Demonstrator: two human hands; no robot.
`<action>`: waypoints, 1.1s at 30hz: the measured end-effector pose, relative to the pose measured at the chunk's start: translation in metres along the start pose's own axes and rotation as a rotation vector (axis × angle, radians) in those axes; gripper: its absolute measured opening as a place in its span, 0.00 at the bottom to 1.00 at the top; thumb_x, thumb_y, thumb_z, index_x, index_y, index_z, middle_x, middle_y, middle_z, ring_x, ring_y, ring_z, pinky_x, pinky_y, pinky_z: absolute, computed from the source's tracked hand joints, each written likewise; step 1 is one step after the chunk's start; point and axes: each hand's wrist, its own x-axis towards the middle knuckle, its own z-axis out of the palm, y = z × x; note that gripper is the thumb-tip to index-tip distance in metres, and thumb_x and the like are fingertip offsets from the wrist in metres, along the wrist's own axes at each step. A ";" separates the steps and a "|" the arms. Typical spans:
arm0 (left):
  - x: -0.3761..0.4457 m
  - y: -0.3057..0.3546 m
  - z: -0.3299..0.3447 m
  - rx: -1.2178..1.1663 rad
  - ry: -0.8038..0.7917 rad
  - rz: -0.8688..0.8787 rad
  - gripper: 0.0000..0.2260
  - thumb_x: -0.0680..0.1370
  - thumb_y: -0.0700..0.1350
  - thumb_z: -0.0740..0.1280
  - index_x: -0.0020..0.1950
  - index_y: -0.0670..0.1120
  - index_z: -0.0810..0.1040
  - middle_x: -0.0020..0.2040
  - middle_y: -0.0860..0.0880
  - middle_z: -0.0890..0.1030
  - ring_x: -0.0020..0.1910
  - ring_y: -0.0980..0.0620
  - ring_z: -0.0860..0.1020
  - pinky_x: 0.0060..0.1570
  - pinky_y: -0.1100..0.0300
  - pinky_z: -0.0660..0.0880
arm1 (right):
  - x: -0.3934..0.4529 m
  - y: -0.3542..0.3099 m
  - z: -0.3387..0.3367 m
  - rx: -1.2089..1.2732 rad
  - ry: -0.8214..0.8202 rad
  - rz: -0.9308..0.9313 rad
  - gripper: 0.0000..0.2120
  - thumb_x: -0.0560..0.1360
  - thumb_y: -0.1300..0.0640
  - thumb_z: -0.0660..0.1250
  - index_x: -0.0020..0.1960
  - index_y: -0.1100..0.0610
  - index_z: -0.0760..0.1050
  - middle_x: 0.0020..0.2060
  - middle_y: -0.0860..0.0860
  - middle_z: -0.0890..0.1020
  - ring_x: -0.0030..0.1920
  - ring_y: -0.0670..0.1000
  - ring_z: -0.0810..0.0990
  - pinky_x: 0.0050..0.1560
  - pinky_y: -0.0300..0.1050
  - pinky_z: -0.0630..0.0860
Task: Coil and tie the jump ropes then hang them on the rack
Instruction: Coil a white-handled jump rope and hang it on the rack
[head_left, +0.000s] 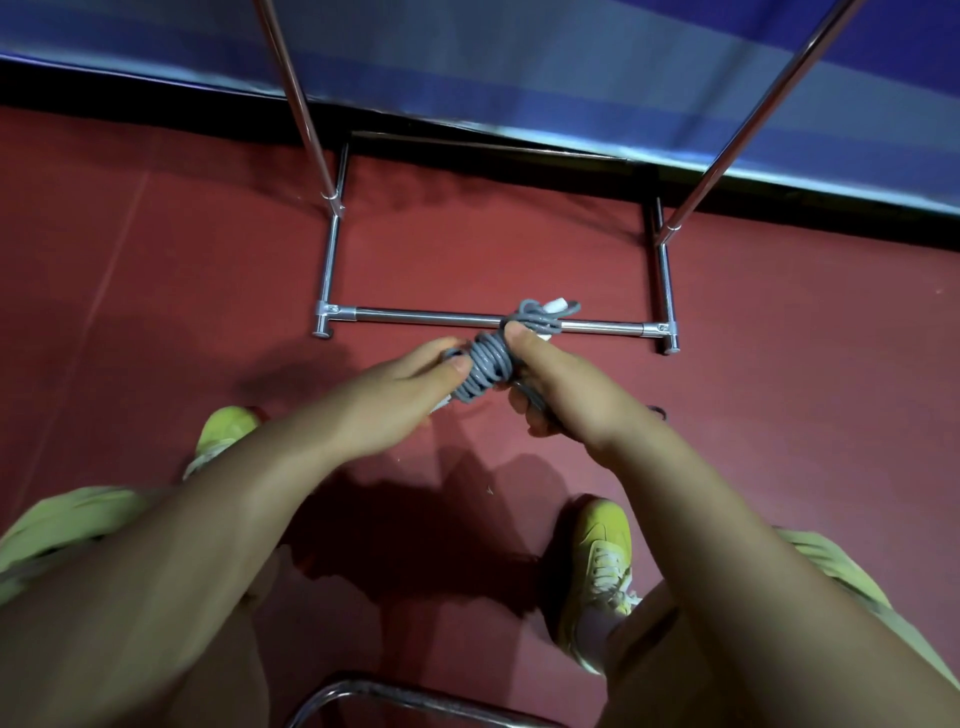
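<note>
A grey jump rope (488, 366) is wound into a tight bundle between my two hands, with loose loops and a white handle end (557, 303) sticking out toward the rack. My left hand (410, 392) pinches the bundle's left side, thumb on the coils. On the right side, my right hand (558, 384) grips the bundle, thumb pressed on top and fingers curled beneath. The chrome rack (431, 315) stands just beyond my hands, its lower front bar behind the rope and two uprights rising out of view.
The floor (156, 312) is dark red. A blue striped wall (519, 62) runs behind the rack. My yellow-green shoes (600, 561) stand on either side below my arms. A chrome curved tube (363, 693) shows at the bottom edge.
</note>
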 end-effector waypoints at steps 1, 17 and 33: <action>0.001 -0.001 -0.001 0.044 -0.002 0.015 0.11 0.78 0.56 0.61 0.60 0.59 0.73 0.54 0.53 0.81 0.54 0.53 0.79 0.54 0.58 0.74 | 0.000 0.000 0.000 -0.007 0.001 -0.026 0.21 0.77 0.37 0.58 0.39 0.54 0.73 0.32 0.51 0.74 0.32 0.50 0.68 0.40 0.48 0.68; -0.001 0.001 0.003 -0.152 -0.064 -0.055 0.25 0.56 0.53 0.71 0.50 0.48 0.77 0.43 0.43 0.81 0.40 0.51 0.78 0.49 0.44 0.76 | -0.013 -0.010 -0.003 0.009 -0.189 -0.143 0.09 0.82 0.60 0.55 0.53 0.56 0.73 0.47 0.54 0.77 0.39 0.46 0.75 0.36 0.31 0.73; 0.001 0.004 0.007 -0.287 0.047 0.005 0.29 0.56 0.50 0.76 0.55 0.46 0.74 0.49 0.44 0.81 0.45 0.51 0.80 0.54 0.48 0.76 | -0.010 -0.009 -0.011 0.391 -0.253 0.181 0.12 0.78 0.47 0.61 0.45 0.54 0.76 0.32 0.49 0.73 0.28 0.46 0.69 0.36 0.45 0.78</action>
